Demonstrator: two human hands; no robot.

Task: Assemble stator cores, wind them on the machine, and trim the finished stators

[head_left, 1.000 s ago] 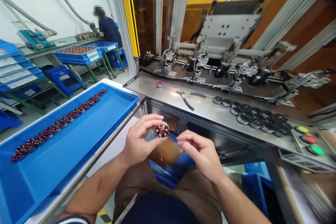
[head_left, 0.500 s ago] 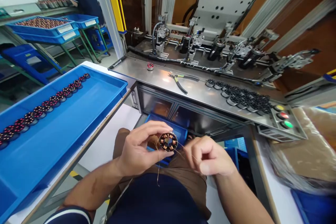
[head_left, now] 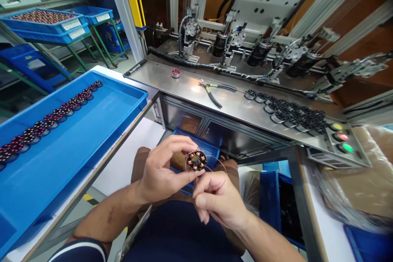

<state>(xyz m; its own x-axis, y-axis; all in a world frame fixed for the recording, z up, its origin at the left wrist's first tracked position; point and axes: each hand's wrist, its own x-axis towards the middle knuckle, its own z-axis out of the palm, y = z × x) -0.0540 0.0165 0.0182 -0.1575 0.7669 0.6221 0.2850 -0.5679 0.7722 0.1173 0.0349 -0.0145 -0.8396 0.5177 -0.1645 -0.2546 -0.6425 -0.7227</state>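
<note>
Between its thumb and fingers, my left hand (head_left: pixel 167 168) grips a motor stator (head_left: pixel 196 160) by its rim. The stator is a round ring with copper-wound teeth inside, its face tilted up toward me. Loose copper wire (head_left: pixel 219 159) curves out from its right side and more hangs below. My right hand (head_left: pixel 216 200) is just below and to the right of the stator, thumb and forefinger pinched together. A wire strand seems to run down to these fingertips, though its end is hidden there.
A long blue tray (head_left: pixel 113 102) at left holds a row of stators. On the steel ledge lie one red-topped stator (head_left: pixel 176 73), green-and-black pliers (head_left: pixel 213 92) and a cluster of black cores (head_left: pixel 291 114). Behind stand machine fixtures (head_left: pixel 236 39); push buttons (head_left: pixel 340 136) are at right. A person stands far left.
My right hand has moved left and down, from beside the stator to under its lower right. The stator has risen slightly, still in my left hand. The view has shifted a little.
</note>
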